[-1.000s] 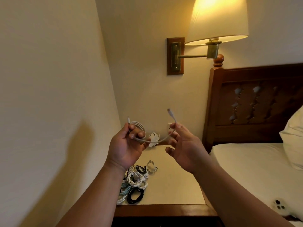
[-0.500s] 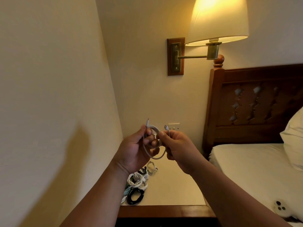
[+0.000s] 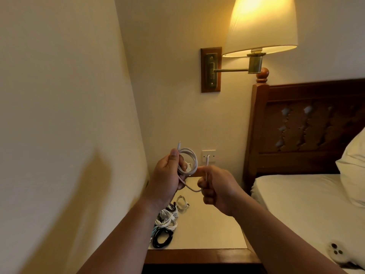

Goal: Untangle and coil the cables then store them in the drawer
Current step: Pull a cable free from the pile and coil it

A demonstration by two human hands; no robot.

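White thin flexible charging cable (image 3: 194,158): in the air over the bench's back-left part, held between both hands, clear of the bench (image 3: 209,232). Left grip (image 3: 165,179) is closed round a bundle of several loops with the thumb up alongside; 1 plug end sticks up past the thumb. Right grip (image 3: 220,189) is closed on the free tail, pinching it just below the 2nd plug, which points up. A short slack run sags between the 2 grips.

Handling, my read: light, soft, almost no stiffness, so the loops will spring open if the left grip relaxes. Smooth jacket, probably a bit slippery. Hold the bundle across all loops at 1 spot. Take the tail on the jacket just behind the plug, not on the plug tip, and avoid kinking it there. Step in hand looks like the last wrap or tail tuck.

Containers: drawer not in view; the bench front below the wooden front edge is dark, so I cannot tell if it's open. Coiled stock lies loose along the bench's left edge as a heap of white and black coiled cables (image 3: 166,220). 1 black coil (image 3: 160,242) sits nearest the front-left corner and 1 small white coil (image 3: 184,206) at the heap's far end. Nothing visibly stored yet.
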